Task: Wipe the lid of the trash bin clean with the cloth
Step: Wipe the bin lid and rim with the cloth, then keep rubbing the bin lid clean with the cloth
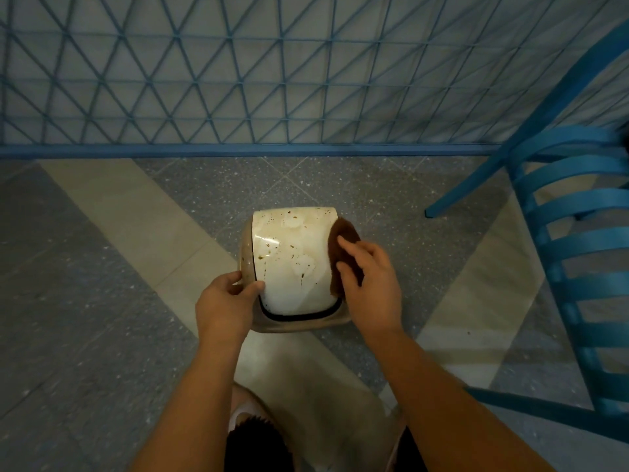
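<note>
A small beige trash bin [299, 324] stands on the floor in the middle of the head view. Its white curved lid [292, 264] carries brown spots, drips and pale round marks. My left hand [226, 301] grips the bin's left rim, thumb on the lid's edge. My right hand [369, 281] presses a brown cloth [343, 233] flat against the lid's right side. Part of the cloth is hidden under my fingers.
A blue metal lattice fence [238, 80] runs across the back, with its base rail [238, 150] on the floor behind the bin. At the right stands a blue slatted chair [571, 233]; one leg [429, 211] touches down close to the bin. The floor is grey and beige tile.
</note>
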`<state>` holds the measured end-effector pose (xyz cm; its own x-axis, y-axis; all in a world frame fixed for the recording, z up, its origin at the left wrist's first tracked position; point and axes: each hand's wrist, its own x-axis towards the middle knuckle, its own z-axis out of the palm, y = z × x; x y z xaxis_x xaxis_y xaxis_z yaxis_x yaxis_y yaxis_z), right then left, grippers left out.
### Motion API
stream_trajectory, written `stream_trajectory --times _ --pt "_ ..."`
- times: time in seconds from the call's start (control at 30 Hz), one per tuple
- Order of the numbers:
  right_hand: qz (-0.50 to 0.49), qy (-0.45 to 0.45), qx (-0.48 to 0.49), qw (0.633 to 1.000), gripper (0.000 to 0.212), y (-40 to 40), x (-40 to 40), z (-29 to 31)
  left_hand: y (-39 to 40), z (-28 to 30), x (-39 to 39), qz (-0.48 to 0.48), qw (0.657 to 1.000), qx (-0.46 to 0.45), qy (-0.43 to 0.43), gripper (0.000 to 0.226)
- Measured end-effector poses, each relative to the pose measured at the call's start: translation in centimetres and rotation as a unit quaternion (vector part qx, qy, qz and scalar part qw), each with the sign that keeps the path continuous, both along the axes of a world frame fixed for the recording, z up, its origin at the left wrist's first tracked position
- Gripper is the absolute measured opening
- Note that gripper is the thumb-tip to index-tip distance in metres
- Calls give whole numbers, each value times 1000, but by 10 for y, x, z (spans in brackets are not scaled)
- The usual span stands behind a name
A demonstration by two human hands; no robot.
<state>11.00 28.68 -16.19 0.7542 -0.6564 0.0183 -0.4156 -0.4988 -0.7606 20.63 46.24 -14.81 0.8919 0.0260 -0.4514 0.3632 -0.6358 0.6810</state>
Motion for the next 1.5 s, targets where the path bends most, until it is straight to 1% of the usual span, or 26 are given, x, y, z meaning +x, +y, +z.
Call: stream_trajectory --times 0.1,0.17,0.33,0.4,0.53,0.63,0.73,0.83,0.9,1.0,1.1,1.17,1.2,1.27,1.33,1.37,1.43,1.5 --pt "-26 -34 45 998 42 15 -18 -11 -1 -1 0 0 1000 6 -1 45" --pt "-33 -38 63 997 42 17 -21 -15 0 -2 0 -1 1000 5 3 44" --pt "-75 -31 100 992 40 -13 -9 -12 -10 -4 -9 4 1000 -10 26 36" --pt "-101 -20 119 988 42 -22 -6 -13 -16 -4 -15 6 999 -19 29 40" --pt "-147 -19 130 980 43 -6 -18 -27 -19 -3 -20 0 999 -32 32 58" --pt "-201 -20 144 969 45 14 -27 -39 -19 -4 -20 1 999 -35 26 58" --pt "-220 -33 152 963 47 27 -26 -45 -18 -7 -20 1 999 -35 23 58" --pt "-233 -26 155 960 49 44 -31 -46 -17 -8 -22 7 999 -35 23 57" --pt "-218 -25 167 961 49 65 -38 -48 -18 -8 -22 11 999 -37 20 56" --pt "-126 -3 165 978 47 94 -47 -49 -19 -8 -21 9 999 -37 23 56" --pt "-68 25 189 979 42 93 -45 -42 -19 -8 -19 0 999 -37 21 59" --pt "-22 25 176 984 39 80 -47 -29 -19 -6 -18 -20 1000 -15 12 67" --pt "-17 14 162 987 40 70 -49 -22 -19 -5 -17 -39 999 8 -11 75" --pt "-64 -11 136 989 40 45 -49 -8 -19 1 -10 -93 990 44 -101 92" --pt "-115 -34 118 986 39 21 -43 3 -21 8 2 -171 962 56 -207 99" --pt "-123 -44 112 985 38 11 -37 7 -24 11 8 -216 943 76 -241 99" --pt "-107 -60 91 988 38 -4 -23 15 -33 13 17 -297 907 133 -266 97" --pt "-71 -63 47 994 36 -13 -10 19 -41 12 21 -349 884 180 -251 93"
